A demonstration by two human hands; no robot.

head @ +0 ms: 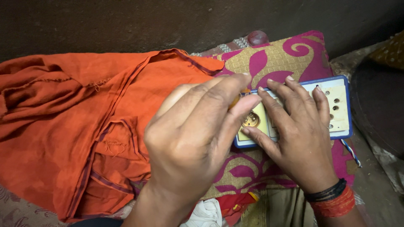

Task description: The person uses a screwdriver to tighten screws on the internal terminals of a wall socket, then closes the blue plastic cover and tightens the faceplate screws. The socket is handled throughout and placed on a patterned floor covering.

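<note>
A cream electrical socket board with a blue rim lies flat on a pillow patterned in magenta and tan, toward the pillow's right edge. Round pin holes show at the board's right end, and a brass-coloured round fitting sits in its left part. A twisted blue-and-white wire leaves the board's lower right corner and runs off the pillow's right edge.

A crumpled orange cloth with dark striped borders covers the pillow's left side and spreads well beyond it. Beads and a reddish round object peek out behind the pillow's top edge, against a dark wall.

The right hand lies palm down across the board's middle, fingers spread and pressing it flat; its wrist wears black and red thread bands. The left hand hovers over the board's left end, hiding that corner, fingers curled together and pinching a slim orange-handled tool, mostly hidden.
</note>
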